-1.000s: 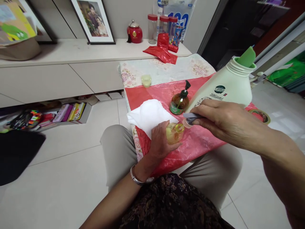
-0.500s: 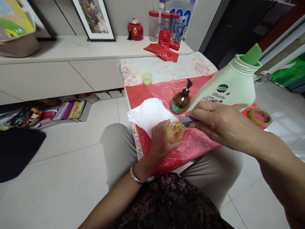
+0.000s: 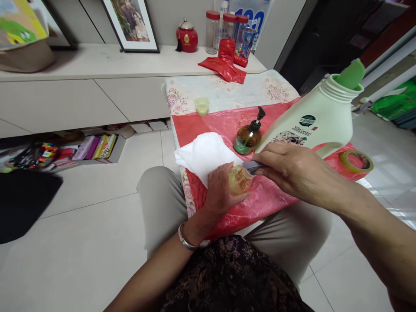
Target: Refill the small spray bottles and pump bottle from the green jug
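Note:
My left hand (image 3: 219,190) is wrapped round a small clear bottle (image 3: 239,180) of yellowish liquid standing on the red plastic sheet (image 3: 224,123). My right hand (image 3: 292,171) is closed on a small grey cap (image 3: 251,166), which sits on or right at the small bottle's mouth. Just behind my right hand a big pale-green jug (image 3: 315,119) with an open green spout stands tilted on the sheet. An amber pump bottle (image 3: 248,136) stands beside it, and a folded white cloth (image 3: 203,154) lies to the left of my left hand.
A small yellow-green cup (image 3: 202,105) sits on the floral cloth at the table's back. A tape roll (image 3: 356,160) lies at the right edge. On the low cabinet behind are a framed photo (image 3: 131,24), a red jar (image 3: 186,38), red-lidded jars and red bags. Clutter fills the shelf at floor level on the left.
My right hand has brought the grey cap down and left from beside the small bottle onto its mouth. My left hand has kept hold of the bottle.

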Motion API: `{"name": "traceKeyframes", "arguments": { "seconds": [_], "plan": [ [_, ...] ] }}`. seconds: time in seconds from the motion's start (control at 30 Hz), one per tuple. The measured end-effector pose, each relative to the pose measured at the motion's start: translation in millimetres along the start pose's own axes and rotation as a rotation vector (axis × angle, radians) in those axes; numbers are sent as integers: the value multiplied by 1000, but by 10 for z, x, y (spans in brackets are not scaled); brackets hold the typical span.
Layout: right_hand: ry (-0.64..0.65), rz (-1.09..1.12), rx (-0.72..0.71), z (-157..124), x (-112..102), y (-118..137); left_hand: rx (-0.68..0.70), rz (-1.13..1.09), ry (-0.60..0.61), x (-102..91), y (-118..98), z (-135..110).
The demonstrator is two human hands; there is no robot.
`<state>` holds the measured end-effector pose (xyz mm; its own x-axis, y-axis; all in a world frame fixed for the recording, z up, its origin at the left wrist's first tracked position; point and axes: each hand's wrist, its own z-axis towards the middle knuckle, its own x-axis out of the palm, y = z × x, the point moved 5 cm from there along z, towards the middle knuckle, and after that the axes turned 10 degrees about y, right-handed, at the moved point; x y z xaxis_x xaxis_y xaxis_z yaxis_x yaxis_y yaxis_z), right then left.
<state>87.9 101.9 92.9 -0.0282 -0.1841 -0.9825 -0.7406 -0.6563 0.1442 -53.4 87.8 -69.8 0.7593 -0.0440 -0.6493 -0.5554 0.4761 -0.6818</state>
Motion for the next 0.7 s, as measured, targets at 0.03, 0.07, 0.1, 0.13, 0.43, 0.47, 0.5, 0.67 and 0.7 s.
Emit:
{"name": "traceKeyframes", "arguments": {
  "seconds": [0.03, 0.07, 0.1, 0.13, 0.43, 0.47, 0.5, 0.67, 0.7],
  "plan": [
    [3, 0, 7, 3, 8, -3, 6, -1, 2, 1, -3, 0],
    [5, -3, 16, 5, 15, -6, 7, -2, 4, 1, -4, 1],
    [10, -10, 29, 7, 19, -8, 3, -4, 8, 3, -4, 2],
    [17, -21, 47, 10, 23, -9, -5, -6, 10, 7, -1, 3],
    [160, -78, 251, 97, 19, 34, 1, 23, -10, 50, 28, 10],
    [154, -73, 244, 105, 11, 55, -12, 19, 3, 50, 30, 13],
    [140, -68, 227, 111, 2, 78, -26, 12, 14, 48, 31, 16],
    [135, -18, 98, 122, -6, 114, -35, -6, 3, 20, 13, 24],
    [160, 25, 82, 127, -11, 96, -37, -7, 5, 20, 13, 27]
  ]
}}
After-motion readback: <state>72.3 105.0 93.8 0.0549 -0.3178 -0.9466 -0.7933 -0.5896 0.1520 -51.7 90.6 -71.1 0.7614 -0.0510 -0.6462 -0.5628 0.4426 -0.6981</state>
